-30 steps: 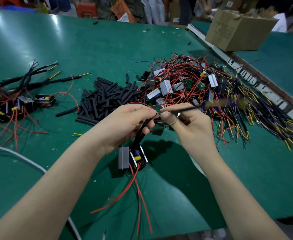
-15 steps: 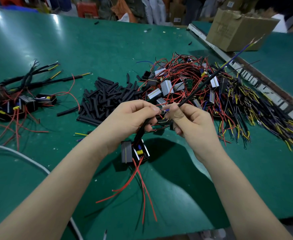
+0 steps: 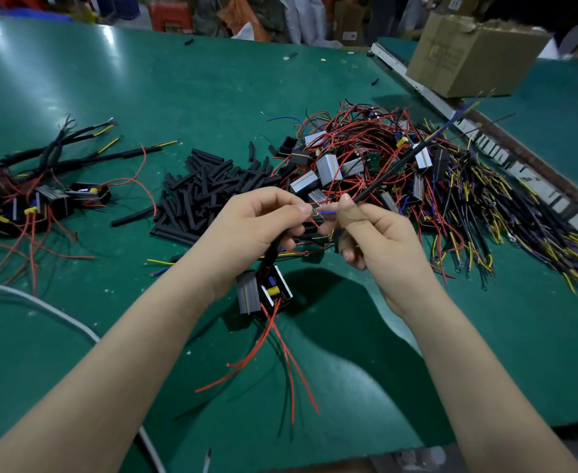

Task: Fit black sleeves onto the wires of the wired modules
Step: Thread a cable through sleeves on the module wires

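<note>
A black sleeve [image 3: 396, 172] slants up to the right above the table, its lower end pinched by the right hand [image 3: 376, 240]. The left hand [image 3: 256, 227] pinches a blue wire [image 3: 326, 212] between both hands and holds a wired module [image 3: 263, 291] hanging below. Loose sleeves [image 3: 205, 189] are piled beyond the left hand on the green table [image 3: 144, 80].

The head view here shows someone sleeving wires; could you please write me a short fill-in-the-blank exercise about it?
1. The table surface is ____ in colour.
2. The pile of loose black sleeves lies to the ____ of the tangled module heap.
3. The cardboard box sits at the far ____ of the view.
4. The wires hanging below the held module are ____.

Missing words: green; left; right; red
</note>
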`<state>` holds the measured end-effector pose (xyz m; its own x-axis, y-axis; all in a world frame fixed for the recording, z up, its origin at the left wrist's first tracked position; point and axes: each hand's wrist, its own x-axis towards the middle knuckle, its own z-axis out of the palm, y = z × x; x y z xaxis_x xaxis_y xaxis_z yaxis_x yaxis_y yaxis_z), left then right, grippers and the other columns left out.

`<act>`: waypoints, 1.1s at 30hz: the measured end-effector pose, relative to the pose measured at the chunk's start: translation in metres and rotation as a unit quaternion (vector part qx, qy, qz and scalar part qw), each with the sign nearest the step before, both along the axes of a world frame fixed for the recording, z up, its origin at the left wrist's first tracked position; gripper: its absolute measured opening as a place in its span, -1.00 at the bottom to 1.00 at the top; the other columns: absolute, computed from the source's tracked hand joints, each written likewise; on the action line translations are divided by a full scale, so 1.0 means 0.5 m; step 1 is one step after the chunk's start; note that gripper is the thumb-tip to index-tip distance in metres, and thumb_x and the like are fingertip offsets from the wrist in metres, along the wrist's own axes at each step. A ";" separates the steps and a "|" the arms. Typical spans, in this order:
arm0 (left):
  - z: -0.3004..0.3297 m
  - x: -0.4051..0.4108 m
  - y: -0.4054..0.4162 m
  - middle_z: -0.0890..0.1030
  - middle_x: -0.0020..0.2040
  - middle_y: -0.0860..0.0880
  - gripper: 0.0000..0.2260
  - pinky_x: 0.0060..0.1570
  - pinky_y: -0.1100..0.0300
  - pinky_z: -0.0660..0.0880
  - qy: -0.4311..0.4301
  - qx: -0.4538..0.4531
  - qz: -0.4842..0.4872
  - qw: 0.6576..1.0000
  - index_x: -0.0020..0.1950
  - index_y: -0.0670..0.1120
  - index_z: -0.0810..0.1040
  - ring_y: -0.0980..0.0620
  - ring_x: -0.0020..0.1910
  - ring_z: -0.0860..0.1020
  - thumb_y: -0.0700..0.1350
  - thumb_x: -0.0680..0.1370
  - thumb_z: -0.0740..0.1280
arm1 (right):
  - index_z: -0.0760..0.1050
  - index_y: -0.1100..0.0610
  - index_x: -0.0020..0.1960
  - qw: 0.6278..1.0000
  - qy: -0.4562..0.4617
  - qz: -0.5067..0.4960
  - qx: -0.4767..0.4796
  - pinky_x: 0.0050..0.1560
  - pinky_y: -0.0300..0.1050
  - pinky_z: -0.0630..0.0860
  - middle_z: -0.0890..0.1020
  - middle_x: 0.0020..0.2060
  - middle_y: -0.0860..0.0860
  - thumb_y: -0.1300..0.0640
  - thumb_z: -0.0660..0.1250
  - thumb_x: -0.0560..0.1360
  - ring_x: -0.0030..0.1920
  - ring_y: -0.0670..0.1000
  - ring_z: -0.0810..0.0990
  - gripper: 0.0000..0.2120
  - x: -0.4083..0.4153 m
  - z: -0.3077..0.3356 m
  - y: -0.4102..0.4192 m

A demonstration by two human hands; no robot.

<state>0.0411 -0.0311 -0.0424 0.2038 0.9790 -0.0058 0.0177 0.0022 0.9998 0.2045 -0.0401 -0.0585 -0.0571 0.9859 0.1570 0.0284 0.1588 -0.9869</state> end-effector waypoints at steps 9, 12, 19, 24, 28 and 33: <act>-0.002 0.000 -0.001 0.55 -0.43 0.10 -0.92 -0.46 0.50 0.33 0.032 0.029 -0.024 0.999 -0.19 -0.12 0.58 0.24 -0.48 0.45 -0.21 0.51 0.37 | 0.63 0.08 -0.16 0.996 -0.078 -0.023 0.043 -0.38 -0.38 0.35 0.64 -0.35 -0.09 -0.04 0.27 0.53 -0.44 -0.21 0.40 -0.75 0.009 -0.004 0.000; -0.005 0.000 0.000 0.54 -0.44 0.11 -0.92 -0.46 0.50 0.31 0.044 0.034 -0.044 0.997 -0.19 -0.14 0.57 0.24 -0.48 0.45 -0.20 0.51 0.37 | 0.63 0.04 -0.14 0.993 -0.086 -0.021 0.079 -0.37 -0.37 0.34 0.61 -0.37 -0.15 -0.06 0.26 0.52 -0.43 -0.21 0.39 -0.76 0.008 -0.003 -0.003; -0.012 0.000 0.006 0.55 -0.44 0.10 -0.91 -0.46 0.51 0.32 0.043 0.032 -0.031 0.998 -0.16 -0.13 0.59 0.23 -0.49 0.45 -0.20 0.53 0.34 | 0.59 -0.01 -0.06 0.996 -0.055 -0.009 0.070 -0.38 -0.31 0.35 0.60 -0.36 -0.11 0.07 0.32 0.51 -0.43 -0.20 0.41 -0.92 0.003 -0.001 -0.002; -0.022 -0.002 0.011 0.56 -0.40 0.09 -0.91 -0.36 0.43 0.41 0.054 0.053 -0.037 0.996 -0.13 -0.14 0.61 0.20 -0.44 0.47 -0.19 0.55 0.33 | 0.48 0.05 0.02 0.998 0.026 0.000 0.053 -0.46 -0.42 0.35 0.66 -0.33 -0.08 0.32 0.32 0.52 -0.43 -0.24 0.54 -0.81 0.004 0.000 -0.001; -0.027 -0.008 0.010 0.56 -0.34 0.11 -0.92 -0.29 0.39 0.41 0.143 0.148 -0.046 0.977 -0.12 -0.06 0.59 0.21 -0.41 0.51 -0.14 0.56 0.33 | 0.49 0.06 -0.13 0.996 0.037 -0.026 0.071 -0.43 -0.36 0.39 0.67 -0.30 0.01 0.30 0.39 0.48 -0.38 -0.19 0.55 -0.84 0.006 -0.003 0.002; -0.030 -0.002 0.004 0.52 -0.30 0.19 -0.94 -0.23 0.47 0.32 0.271 0.314 -0.021 0.910 -0.10 -0.10 0.61 0.34 -0.31 0.46 -0.15 0.53 0.36 | 0.47 0.05 -0.15 0.989 -0.026 -0.044 0.137 -0.25 -0.34 0.48 0.65 -0.27 0.00 0.29 0.43 0.45 -0.28 -0.15 0.61 -0.82 0.005 -0.006 0.001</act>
